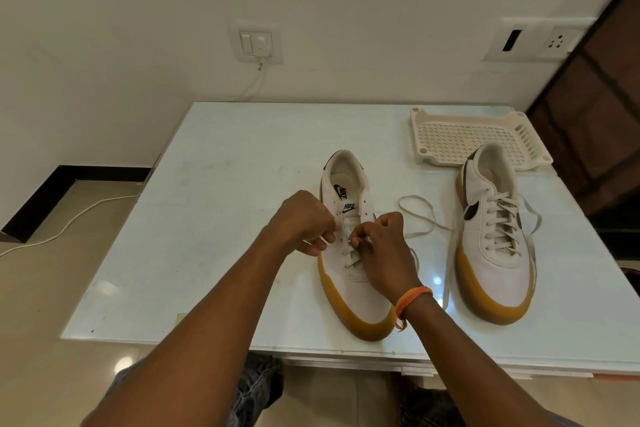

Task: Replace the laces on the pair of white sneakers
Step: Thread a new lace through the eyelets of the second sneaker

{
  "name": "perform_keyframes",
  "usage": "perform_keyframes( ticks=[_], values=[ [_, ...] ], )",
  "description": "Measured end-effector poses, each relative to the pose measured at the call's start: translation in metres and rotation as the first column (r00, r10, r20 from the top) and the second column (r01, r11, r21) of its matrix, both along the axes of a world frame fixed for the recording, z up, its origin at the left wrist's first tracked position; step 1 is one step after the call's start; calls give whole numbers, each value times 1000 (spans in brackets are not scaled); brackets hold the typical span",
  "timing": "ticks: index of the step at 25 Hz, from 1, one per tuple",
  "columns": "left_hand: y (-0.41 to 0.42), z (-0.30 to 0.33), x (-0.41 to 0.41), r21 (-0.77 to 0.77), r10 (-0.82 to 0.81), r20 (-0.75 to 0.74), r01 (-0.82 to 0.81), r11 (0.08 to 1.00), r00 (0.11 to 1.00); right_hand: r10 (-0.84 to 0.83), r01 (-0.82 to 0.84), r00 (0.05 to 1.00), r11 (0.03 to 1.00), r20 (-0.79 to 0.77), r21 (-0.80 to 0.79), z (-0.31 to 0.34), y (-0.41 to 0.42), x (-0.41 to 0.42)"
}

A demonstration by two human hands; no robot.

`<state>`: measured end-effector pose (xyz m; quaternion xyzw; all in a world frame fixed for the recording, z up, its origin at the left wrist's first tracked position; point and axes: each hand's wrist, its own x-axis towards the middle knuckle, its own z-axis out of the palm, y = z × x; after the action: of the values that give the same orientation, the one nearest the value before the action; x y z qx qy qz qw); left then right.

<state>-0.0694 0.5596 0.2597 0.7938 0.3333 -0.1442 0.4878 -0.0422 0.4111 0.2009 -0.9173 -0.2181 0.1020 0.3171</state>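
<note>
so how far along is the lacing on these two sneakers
About halfway or a little past. Done: the right sneaker looks laced to the top, its ends lying loose and untied. In hand: the left hand and right hand pinch the lace on the left sneaker, only the lowest rows threaded. Left: its upper eyelets, and possibly tying both.

Pale glossy tabletop [221,184] against a white wall. Cream perforated plastic tray [460,135] at its far right corner. Wall switch plate [257,42] behind, with a plugged-in white cable [69,218] trailing across the tiled floor [41,288]. Second socket plate [535,40] on the right, beside dark wooden panelling [602,107].
</note>
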Motion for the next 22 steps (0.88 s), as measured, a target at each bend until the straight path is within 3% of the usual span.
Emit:
perform_keyframes(
  ticks=[4,9,22],
  values=[
    [3,-2,-6,-54,25,-69,-29,998,997,-52,52,998,999,-46,11,-2,4,2],
    [1,-9,-7,-91,26,-27,-29,995,999,-29,32,995,999,-97,33,-3,6,6],
    [28,18,-11,186,0,-53,10,983,999,33,-30,999,994,-21,105,12,-6,25]
  ],
)
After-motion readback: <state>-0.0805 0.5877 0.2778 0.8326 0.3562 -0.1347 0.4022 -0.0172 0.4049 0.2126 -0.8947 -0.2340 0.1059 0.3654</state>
